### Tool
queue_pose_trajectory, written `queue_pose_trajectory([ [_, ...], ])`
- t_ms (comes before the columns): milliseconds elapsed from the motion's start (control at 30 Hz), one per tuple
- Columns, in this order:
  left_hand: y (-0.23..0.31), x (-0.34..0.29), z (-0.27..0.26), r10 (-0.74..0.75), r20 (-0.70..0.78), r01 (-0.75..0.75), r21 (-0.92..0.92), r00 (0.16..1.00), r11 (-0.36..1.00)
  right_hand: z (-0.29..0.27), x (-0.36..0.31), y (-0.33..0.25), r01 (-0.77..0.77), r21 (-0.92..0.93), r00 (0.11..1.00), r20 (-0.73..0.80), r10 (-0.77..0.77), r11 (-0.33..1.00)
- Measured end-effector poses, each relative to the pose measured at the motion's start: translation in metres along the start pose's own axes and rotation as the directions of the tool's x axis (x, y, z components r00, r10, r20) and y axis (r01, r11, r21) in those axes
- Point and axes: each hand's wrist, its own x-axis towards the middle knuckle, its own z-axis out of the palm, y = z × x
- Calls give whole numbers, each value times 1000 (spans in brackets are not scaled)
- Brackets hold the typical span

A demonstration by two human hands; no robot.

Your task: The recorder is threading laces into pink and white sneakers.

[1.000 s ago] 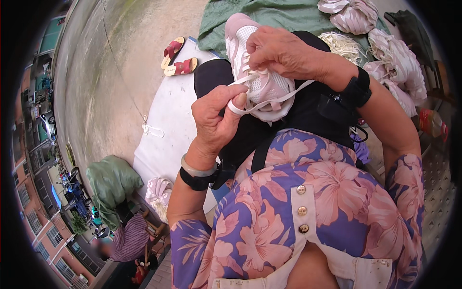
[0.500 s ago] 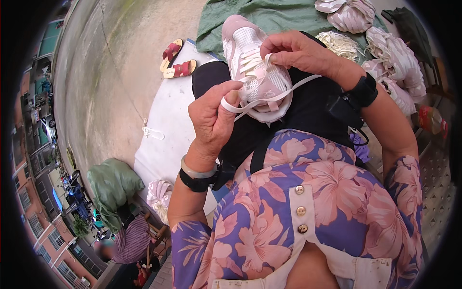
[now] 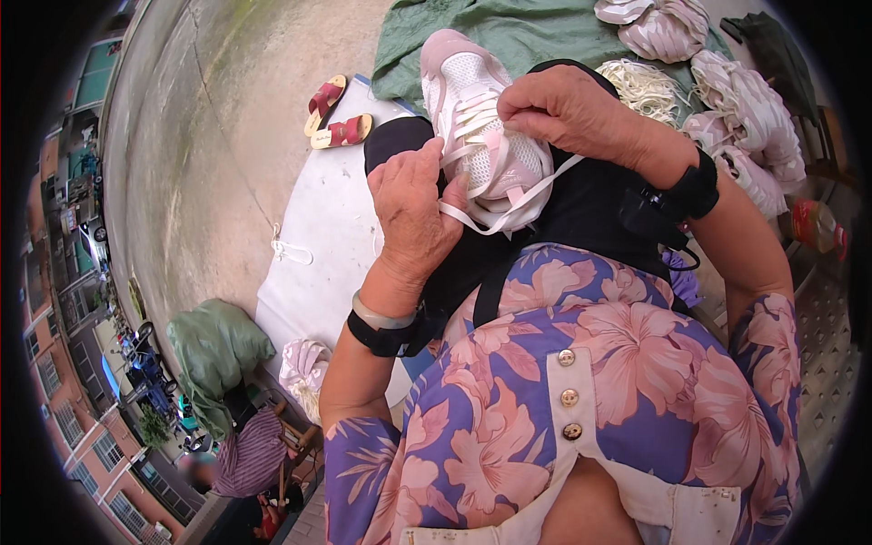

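A pink and white sneaker [image 3: 447, 56] rests on my lap, its toe pointing away from me. White shoelace [image 3: 465, 219] crosses its tongue, and loose ends loop over the heel opening. My left hand [image 3: 416, 213] is closed at the shoe's left side, with lace running from between thumb and fingers. On the other side my right hand [image 3: 572, 113] pinches at the upper eyelets; its fingertips hide most of what they grip, which appears to be the lace.
A bundle of white laces [image 3: 643, 89] and several tied pink and white shoes [image 3: 747, 109] lie at the right on green cloth [image 3: 509, 32]. Red sandals [image 3: 341, 133] lie by a white sheet [image 3: 318, 218]. A person in a striped top [image 3: 250, 454] is at the lower left.
My left hand has moved up along the shoe's side and turned, drawing the lace closer. My right hand has turned knuckles-up and lowered to the eyelets. The loose lace loop looks shorter.
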Motion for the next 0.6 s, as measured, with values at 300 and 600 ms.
queue_pose_trajectory([
  [300,7,2,1,-293,169,338,-468,941,816,21,-10,-7,-38,-19,980,-196,34,999],
  [600,-1,12,-28,-113,415,356,-571,903,740,1,-4,6,-303,360,950,192,248,882],
])
